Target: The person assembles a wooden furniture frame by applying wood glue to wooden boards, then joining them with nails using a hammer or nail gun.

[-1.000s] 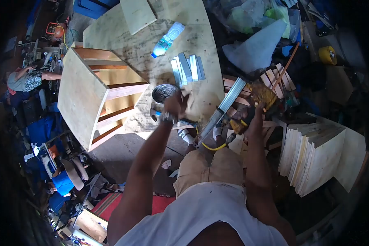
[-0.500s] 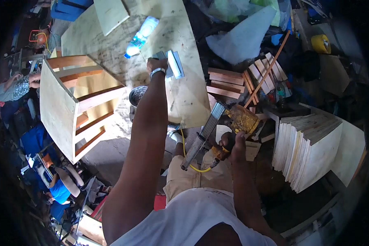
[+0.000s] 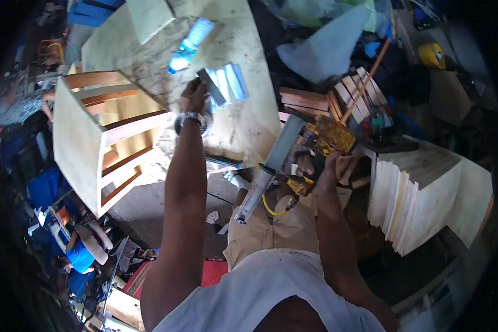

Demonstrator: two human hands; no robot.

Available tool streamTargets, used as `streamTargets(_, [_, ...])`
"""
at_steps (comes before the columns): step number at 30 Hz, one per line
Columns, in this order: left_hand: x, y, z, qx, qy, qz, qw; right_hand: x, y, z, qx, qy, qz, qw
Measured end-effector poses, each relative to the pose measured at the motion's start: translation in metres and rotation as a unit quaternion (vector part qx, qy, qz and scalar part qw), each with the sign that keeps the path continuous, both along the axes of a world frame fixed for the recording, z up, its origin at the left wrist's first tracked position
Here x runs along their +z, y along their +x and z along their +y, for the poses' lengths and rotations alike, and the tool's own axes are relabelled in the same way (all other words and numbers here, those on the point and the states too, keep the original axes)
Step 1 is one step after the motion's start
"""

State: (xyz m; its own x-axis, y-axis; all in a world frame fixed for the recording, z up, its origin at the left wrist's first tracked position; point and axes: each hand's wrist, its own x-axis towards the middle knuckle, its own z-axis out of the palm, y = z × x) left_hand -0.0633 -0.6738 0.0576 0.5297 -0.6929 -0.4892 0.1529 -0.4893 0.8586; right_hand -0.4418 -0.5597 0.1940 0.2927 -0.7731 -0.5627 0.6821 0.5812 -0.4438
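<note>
My left hand (image 3: 193,97) is closed on a dark strip of staples (image 3: 211,87) just above the table. Beside it, more shiny strips of staples (image 3: 235,82) lie on the tabletop. My right hand (image 3: 318,171) grips the handle of a worn yellow staple gun (image 3: 331,135), held in front of my body. The gun's long metal magazine (image 3: 282,145) slants down to the left, and a yellow air hose (image 3: 273,210) hangs at its handle. Partly hidden behind my left wrist is a round container (image 3: 206,125) on the table.
A wooden drawer frame (image 3: 78,144) stands on the left of the plywood table (image 3: 243,41). A plastic bottle (image 3: 191,45) and a board (image 3: 150,21) lie farther back. On the right are stacked panels (image 3: 420,205) and wood pieces (image 3: 303,100). Other people (image 3: 82,257) are at the left.
My left hand has drawn back and left from the shiny strips, carrying a dark strip now visible in its fingers. The staple gun has shifted slightly, its magazine tilting a little more toward the camera.
</note>
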Motion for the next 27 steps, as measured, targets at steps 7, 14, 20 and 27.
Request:
streamTargets(7, [0.039,0.011,0.012,-0.007,-0.050,0.035,0.998,-0.011,0.004,0.005,0.020,-0.024,-0.021,0.999])
streamTargets(14, [0.112,-0.015,0.035,-0.060,-0.197,0.285,0.936,-0.021,0.008,0.008,0.031,0.014,-0.045,0.998])
streamTargets(20, [0.167,-0.034,0.049,-0.035,-0.261,0.347,0.900,0.002,0.025,-0.005,0.034,0.013,-0.046,0.998])
streamTargets(27, [0.206,-0.034,0.061,0.008,-0.311,0.594,0.742,0.017,0.032,-0.008,0.075,-0.011,-0.031,0.997])
